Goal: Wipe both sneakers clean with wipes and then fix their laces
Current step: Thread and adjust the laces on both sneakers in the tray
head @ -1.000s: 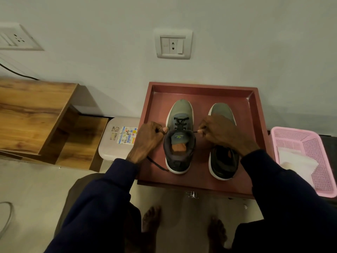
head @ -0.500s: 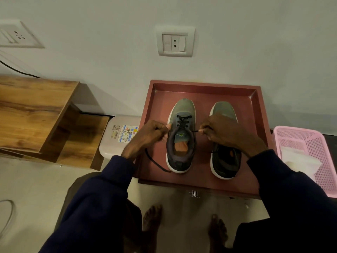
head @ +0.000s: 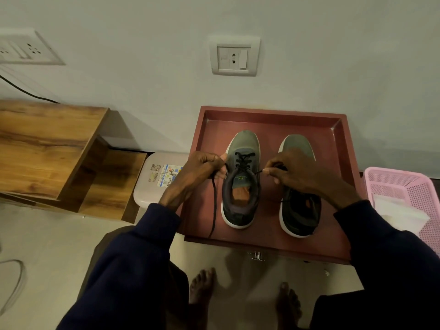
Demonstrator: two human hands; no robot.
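Lace [head: 213,201] swung left from left hand [head: 202,170]; logo [head: 240,178] illegible.

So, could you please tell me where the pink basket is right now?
In the head view, the pink basket sits at the far right edge, just beside the right side of the red tray, below the wall.

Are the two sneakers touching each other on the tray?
Apart. Head view shows bare red tray between the left sneaker and the right sneaker.
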